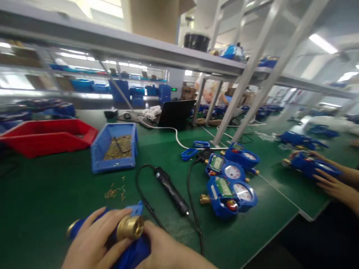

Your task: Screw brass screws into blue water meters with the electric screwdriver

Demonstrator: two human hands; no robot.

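Low in the head view, my left hand (pixel 97 239) is wrapped over a blue device with a brass fitting (pixel 130 227), its fingers curled round the body. My right hand (pixel 162 244) grips the same device from the other side, with its fingers mostly hidden behind it. Just beyond lie several loose small screws (pixel 112 192) on the green table. A black electric screwdriver (pixel 171 190) rests with its cord to the right of the screws. Farther right, several blue gauge units (pixel 232 196) with green circuit boards and round dials stand together.
A blue bin (pixel 113 164) of small brass screws and a red bin (pixel 50 144) stand at the left. Behind them is a black laptop (pixel 176 114). Metal shelf posts (pixel 246 82) rise from the table. At the right, a co-worker's hands (pixel 331 183) hold another blue unit.
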